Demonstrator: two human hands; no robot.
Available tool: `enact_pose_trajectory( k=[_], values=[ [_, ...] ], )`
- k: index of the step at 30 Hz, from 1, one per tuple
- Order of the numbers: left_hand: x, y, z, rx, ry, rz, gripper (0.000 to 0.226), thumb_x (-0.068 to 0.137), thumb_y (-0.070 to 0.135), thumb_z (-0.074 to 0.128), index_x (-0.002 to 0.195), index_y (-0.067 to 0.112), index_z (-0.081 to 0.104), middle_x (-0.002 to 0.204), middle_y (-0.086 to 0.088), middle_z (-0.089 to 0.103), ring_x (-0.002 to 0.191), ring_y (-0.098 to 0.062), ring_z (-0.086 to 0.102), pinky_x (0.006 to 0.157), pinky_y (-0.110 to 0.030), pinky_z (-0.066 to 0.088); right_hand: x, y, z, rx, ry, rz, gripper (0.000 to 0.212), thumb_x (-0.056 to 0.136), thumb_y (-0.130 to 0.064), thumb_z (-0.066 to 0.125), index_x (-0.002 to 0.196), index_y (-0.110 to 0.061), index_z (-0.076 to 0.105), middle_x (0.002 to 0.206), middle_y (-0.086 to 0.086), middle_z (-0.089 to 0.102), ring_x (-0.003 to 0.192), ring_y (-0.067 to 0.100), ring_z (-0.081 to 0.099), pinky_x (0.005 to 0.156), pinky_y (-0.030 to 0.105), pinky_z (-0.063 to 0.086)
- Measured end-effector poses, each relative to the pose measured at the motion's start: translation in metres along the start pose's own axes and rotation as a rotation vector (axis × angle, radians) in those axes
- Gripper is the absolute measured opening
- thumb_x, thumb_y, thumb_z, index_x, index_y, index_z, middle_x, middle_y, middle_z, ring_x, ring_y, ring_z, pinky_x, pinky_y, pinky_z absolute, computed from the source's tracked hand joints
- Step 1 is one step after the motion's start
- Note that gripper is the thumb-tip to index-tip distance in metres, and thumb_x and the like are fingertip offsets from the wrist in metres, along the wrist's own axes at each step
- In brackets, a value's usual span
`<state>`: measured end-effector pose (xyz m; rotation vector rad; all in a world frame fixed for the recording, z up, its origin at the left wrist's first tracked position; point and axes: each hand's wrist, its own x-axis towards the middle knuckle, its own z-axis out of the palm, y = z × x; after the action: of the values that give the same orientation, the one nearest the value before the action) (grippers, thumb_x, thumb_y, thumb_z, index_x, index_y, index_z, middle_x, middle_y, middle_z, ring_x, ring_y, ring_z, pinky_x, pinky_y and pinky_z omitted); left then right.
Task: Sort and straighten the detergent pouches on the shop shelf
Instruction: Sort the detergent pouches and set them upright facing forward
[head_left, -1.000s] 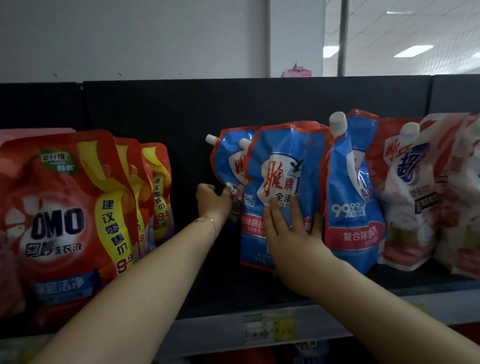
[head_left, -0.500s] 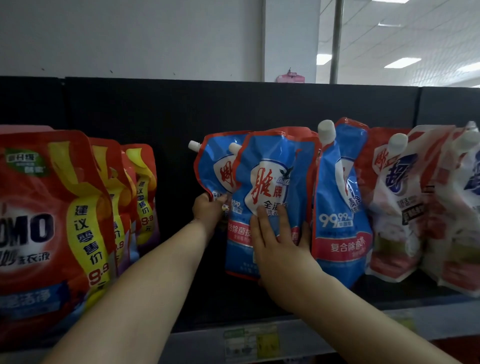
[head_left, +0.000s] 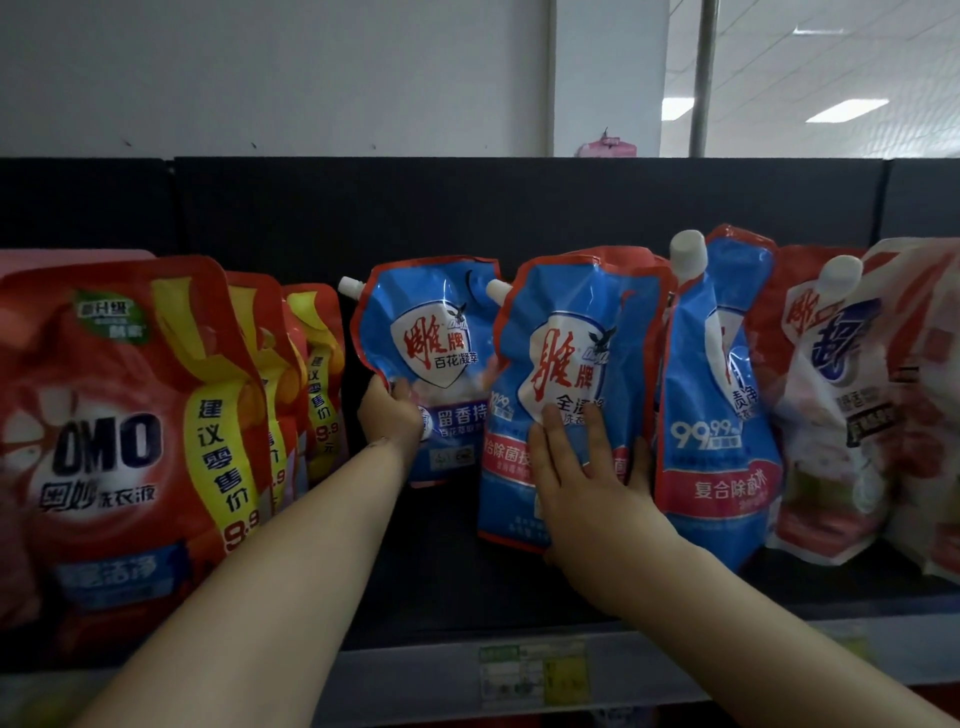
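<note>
On my feed, red OMO pouches (head_left: 119, 426) stand at the left end of the shelf (head_left: 447, 592). Just right of them, the left hand (head_left: 389, 415) grips the lower left edge of the rear blue pouch (head_left: 436, 332), fingers curled round it. The right hand (head_left: 582, 467) lies flat, fingers straight, pressed on the front blue pouch (head_left: 571, 332), which overlaps the rear one. Beside it a third blue pouch (head_left: 722, 415) stands turned sideways, then white pouches (head_left: 841, 395) at the far right.

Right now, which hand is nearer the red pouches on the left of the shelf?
Left. The left hand grips the left blue pouch, just beside the red pouches; the right hand lies flat on the middle blue pouch, farther right.
</note>
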<state>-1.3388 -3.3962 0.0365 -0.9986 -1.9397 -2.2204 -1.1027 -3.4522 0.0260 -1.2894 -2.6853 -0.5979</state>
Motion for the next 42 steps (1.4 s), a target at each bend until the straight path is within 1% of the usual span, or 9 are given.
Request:
enact_pose_trajectory(
  k=[10, 15, 19, 23, 25, 28, 30, 39, 42],
  values=[
    [0.025, -0.009, -0.003, 0.053, -0.102, -0.078, 0.032, 0.102, 0.023, 0.041, 0.125, 0.004, 0.053, 0.125, -0.017, 0.058, 0.117, -0.034, 0.052, 0.093, -0.032, 0.037, -0.001, 0.001, 0.002, -0.012, 0.014, -0.02, 0.096, 0.097, -0.044, 0.047, 0.145, -0.008, -0.028, 0.151, 0.013, -0.037, 0.137, 0.045, -0.03, 0.108, 0.069, 0.001],
    [0.02, 0.007, -0.003, 0.196, 0.036, -0.17, 0.037, 0.1, 0.029, 0.046, 0.128, 0.005, 0.046, 0.129, -0.016, 0.055, 0.119, -0.036, 0.051, 0.094, -0.039, 0.04, -0.001, 0.001, 0.001, -0.021, 0.028, -0.015, 0.097, 0.097, -0.043, 0.047, 0.142, -0.008, -0.031, 0.151, 0.013, -0.036, 0.137, 0.046, -0.029, 0.107, 0.07, 0.002],
    [0.01, 0.016, 0.001, 0.264, 0.166, 0.061, 0.046, 0.092, 0.015, 0.056, 0.132, 0.001, 0.038, 0.133, -0.02, 0.047, 0.123, -0.035, 0.047, 0.1, -0.042, 0.043, -0.001, 0.0, 0.001, -0.01, 0.017, -0.017, 0.103, 0.094, -0.052, 0.048, 0.142, -0.008, -0.032, 0.143, 0.011, -0.045, 0.137, 0.044, -0.031, 0.108, 0.069, 0.002],
    [-0.012, 0.011, 0.008, 0.622, 0.141, 0.319, 0.066, 0.093, 0.024, 0.051, 0.148, 0.005, 0.021, 0.152, -0.02, 0.022, 0.139, -0.036, 0.025, 0.106, -0.046, 0.032, 0.001, -0.002, 0.005, 0.003, 0.025, -0.011, 0.109, 0.087, -0.068, 0.041, 0.13, -0.009, -0.04, 0.143, 0.009, -0.046, 0.134, 0.042, -0.037, 0.109, 0.068, 0.002],
    [-0.015, 0.002, 0.006, 0.789, 0.05, 0.584, 0.066, 0.096, 0.036, 0.044, 0.151, 0.006, 0.021, 0.156, -0.019, 0.018, 0.143, -0.036, 0.021, 0.107, -0.05, 0.031, 0.001, -0.002, 0.006, 0.006, 0.033, -0.013, 0.108, 0.087, -0.07, 0.039, 0.128, -0.01, -0.041, 0.146, 0.009, -0.045, 0.134, 0.042, -0.037, 0.109, 0.068, 0.001],
    [-0.007, -0.013, -0.002, 1.06, -0.346, 0.907, 0.079, 0.094, 0.055, 0.037, 0.154, 0.025, -0.004, 0.161, -0.004, -0.004, 0.148, -0.027, -0.005, 0.115, -0.055, 0.015, 0.001, -0.002, 0.005, 0.017, 0.028, -0.01, 0.107, 0.088, -0.069, 0.038, 0.129, -0.01, -0.041, 0.145, 0.009, -0.046, 0.133, 0.041, -0.039, 0.109, 0.067, -0.001],
    [-0.002, -0.016, -0.01, 1.189, -0.56, 0.878, 0.093, 0.088, 0.063, 0.042, 0.148, 0.033, -0.022, 0.159, 0.004, -0.019, 0.145, -0.024, -0.021, 0.116, -0.057, 0.006, 0.001, -0.002, 0.005, 0.034, 0.037, -0.018, 0.106, 0.088, -0.068, 0.037, 0.13, -0.01, -0.041, 0.145, 0.008, -0.047, 0.132, 0.04, -0.04, 0.109, 0.068, -0.002],
    [0.011, 0.002, 0.004, 1.5, -0.637, 0.688, 0.113, 0.08, 0.065, 0.057, 0.144, 0.033, -0.03, 0.154, 0.004, -0.032, 0.142, -0.025, -0.028, 0.115, -0.053, -0.003, 0.004, 0.003, 0.007, 0.099, 0.07, -0.045, 0.1, 0.093, -0.061, 0.037, 0.132, -0.006, -0.036, 0.136, 0.002, -0.051, 0.134, 0.028, -0.039, 0.108, 0.065, -0.009],
    [0.004, 0.015, 0.003, 1.348, -0.715, 0.607, 0.111, 0.08, 0.048, 0.066, 0.147, 0.036, -0.022, 0.158, 0.004, -0.022, 0.144, -0.025, -0.022, 0.116, -0.053, 0.0, 0.006, 0.004, 0.015, 0.116, 0.251, -0.095, 0.12, 0.068, -0.063, 0.072, 0.15, -0.005, 0.007, 0.158, 0.011, 0.004, 0.144, 0.034, 0.016, 0.101, 0.068, 0.014]
  ],
)
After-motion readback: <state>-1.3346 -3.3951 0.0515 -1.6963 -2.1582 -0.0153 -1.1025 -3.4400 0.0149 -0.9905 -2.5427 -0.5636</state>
